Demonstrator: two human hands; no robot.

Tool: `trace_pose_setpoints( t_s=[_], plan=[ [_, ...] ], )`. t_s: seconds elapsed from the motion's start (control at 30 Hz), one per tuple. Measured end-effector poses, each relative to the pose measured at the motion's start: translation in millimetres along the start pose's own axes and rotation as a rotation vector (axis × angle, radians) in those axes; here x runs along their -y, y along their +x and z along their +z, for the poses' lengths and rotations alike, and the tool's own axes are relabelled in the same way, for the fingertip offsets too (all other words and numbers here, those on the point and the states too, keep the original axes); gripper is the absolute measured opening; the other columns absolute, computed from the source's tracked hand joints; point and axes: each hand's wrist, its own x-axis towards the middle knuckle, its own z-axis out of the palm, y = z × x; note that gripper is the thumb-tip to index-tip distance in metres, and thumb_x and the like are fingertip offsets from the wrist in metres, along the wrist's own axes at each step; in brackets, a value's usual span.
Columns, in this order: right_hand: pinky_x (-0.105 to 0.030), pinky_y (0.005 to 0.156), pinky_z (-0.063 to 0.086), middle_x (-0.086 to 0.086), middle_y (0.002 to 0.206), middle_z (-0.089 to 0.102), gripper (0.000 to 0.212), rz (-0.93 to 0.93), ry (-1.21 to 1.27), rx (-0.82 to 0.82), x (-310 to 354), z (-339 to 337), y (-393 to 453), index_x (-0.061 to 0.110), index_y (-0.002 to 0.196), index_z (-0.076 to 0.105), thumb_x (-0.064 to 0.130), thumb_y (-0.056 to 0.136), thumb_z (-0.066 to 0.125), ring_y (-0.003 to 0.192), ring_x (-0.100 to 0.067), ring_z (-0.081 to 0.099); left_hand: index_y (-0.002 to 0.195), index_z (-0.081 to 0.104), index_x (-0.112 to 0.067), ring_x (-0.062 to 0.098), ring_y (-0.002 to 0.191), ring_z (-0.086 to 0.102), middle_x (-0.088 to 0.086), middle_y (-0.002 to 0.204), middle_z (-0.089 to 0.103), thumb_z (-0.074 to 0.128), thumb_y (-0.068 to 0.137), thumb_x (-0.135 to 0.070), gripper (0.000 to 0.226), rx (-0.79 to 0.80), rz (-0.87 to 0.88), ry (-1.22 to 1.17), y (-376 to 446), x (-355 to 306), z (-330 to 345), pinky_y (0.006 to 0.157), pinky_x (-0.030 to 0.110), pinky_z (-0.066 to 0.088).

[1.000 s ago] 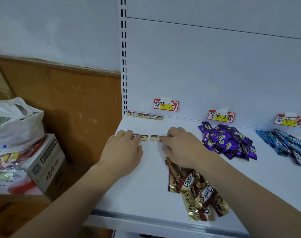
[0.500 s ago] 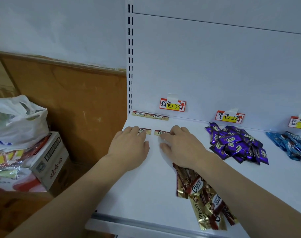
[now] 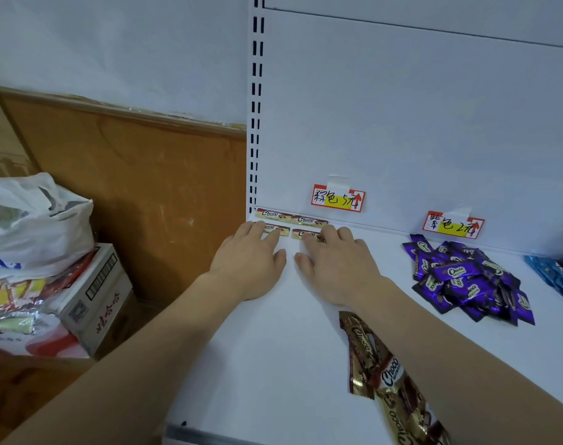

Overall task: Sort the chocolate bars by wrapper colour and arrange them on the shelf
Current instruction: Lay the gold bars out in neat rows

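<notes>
Two brown-and-gold chocolate bars (image 3: 291, 217) lie end to end against the back panel of the white shelf (image 3: 273, 364). Just in front of them lie two more. My left hand (image 3: 249, 261) lies flat with straight fingers pressing on the left bar (image 3: 278, 228). My right hand (image 3: 336, 264) lies flat the same way, fingertips on the right bar (image 3: 302, 233). A loose heap of brown-and-gold bars (image 3: 386, 380) lies near the shelf's front edge, partly under my right forearm. A purple pile (image 3: 466, 277) sits at the right, and blue bars (image 3: 559, 274) at the far right edge.
Price labels hang on the back panel: one above the brown row (image 3: 337, 198), one above the purple pile (image 3: 453, 224). Left of the shelf, a cardboard box (image 3: 90, 303) with a white plastic bag (image 3: 33, 226) on top stands against a wooden wall panel.
Both hands have slid the two front bars back toward the rear row, which they now nearly touch. The camera has shifted closer and to the left.
</notes>
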Motion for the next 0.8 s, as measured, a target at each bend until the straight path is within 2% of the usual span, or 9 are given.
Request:
trace_pose_setpoints(
  t_s=[0.37,0.63,0.8],
  plan=[
    [-0.048,0.098,0.041,-0.008,0.142,0.047,0.059,0.018,-0.019,-0.011,2.1,3.5,6.9,0.026,0.149,0.044,0.057,0.104,0.022,0.127,-0.032,0.042,0.16,0.033,-0.023,0.024,0.156,0.012,0.006,0.168,0.025,0.031,0.107,-0.05,0.06,-0.026,-0.032,-0.075,6.0,1.3,7.6,0.122,0.047,0.031],
    [-0.049,0.098,0.041,-0.008,0.144,0.046,0.071,0.021,-0.019,0.004,3.2,0.7,6.5,0.027,0.153,0.041,0.059,0.096,0.011,0.128,-0.033,0.041,0.162,0.029,-0.023,0.023,0.157,0.008,0.005,0.17,0.02,0.03,0.107,-0.05,0.061,-0.003,-0.037,-0.09,6.4,1.4,7.5,0.123,0.047,0.029],
    [-0.048,0.099,0.04,-0.008,0.147,0.043,0.064,0.025,0.002,-0.001,3.7,0.8,5.4,0.026,0.157,0.033,0.059,0.103,0.021,0.13,-0.032,0.041,0.162,0.027,-0.023,0.022,0.156,0.006,0.005,0.17,0.016,0.031,0.107,-0.051,0.062,-0.005,-0.025,-0.118,6.2,3.0,7.4,0.121,0.048,0.033]
  ],
)
